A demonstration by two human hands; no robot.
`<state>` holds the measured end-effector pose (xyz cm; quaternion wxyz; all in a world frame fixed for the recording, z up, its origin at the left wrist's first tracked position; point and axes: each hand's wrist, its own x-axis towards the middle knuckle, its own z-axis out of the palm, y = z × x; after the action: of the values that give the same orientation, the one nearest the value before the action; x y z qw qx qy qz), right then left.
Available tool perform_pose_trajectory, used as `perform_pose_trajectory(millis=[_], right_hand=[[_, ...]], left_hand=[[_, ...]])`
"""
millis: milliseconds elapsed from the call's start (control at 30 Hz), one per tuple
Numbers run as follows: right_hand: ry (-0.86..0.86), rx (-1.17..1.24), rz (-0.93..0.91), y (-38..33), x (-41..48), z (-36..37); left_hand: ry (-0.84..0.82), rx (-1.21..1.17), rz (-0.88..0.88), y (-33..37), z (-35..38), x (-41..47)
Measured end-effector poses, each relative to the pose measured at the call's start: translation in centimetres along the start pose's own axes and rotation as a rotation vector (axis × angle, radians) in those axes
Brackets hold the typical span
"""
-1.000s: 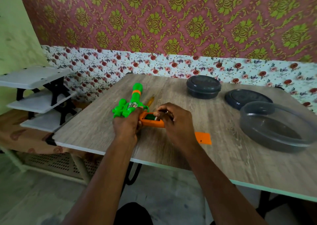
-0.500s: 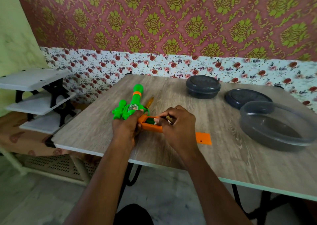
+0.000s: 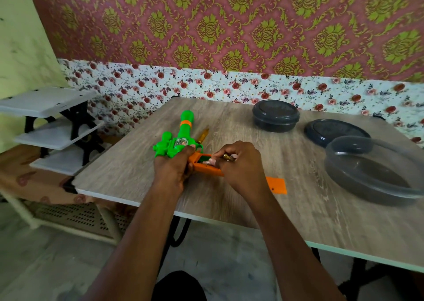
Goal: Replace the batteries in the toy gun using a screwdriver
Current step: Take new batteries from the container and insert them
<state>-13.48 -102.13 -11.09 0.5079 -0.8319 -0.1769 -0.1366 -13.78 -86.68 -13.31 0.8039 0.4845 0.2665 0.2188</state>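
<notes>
The green toy gun lies on the wooden table, barrel pointing away, its orange grip toward me with the battery compartment open. My left hand clamps the gun where body meets grip. My right hand pinches a small brass-coloured battery just above the open compartment. The orange compartment cover lies flat to the right of my right wrist. A yellow-handled screwdriver rests behind the gun, partly hidden by it.
A closed dark round container stands at the back of the table. A dark lid and a clear round bowl sit at the right. White shelves stand left of the table.
My right hand has risen from the compartment with a battery between its fingers. My left hand keeps its hold on the gun.
</notes>
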Motion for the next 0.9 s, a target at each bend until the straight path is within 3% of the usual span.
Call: perform_pose_trajectory(millis=[333, 733, 900], right_hand=[[-0.073, 0.09, 0.486, -0.9, 2.4, -0.7], [-0.321, 0.217, 0.692, -0.3, 2.8, -1.6], [-0.318, 0.276, 0.756, -0.9, 2.8, -0.9]], left_hand=[[0.012, 0.012, -0.01, 0.0, -0.1, 0.1], [0.003, 0.002, -0.045, 0.3, -0.4, -0.3], [-0.003, -0.007, -0.035, 0.3, -0.6, -0.3]])
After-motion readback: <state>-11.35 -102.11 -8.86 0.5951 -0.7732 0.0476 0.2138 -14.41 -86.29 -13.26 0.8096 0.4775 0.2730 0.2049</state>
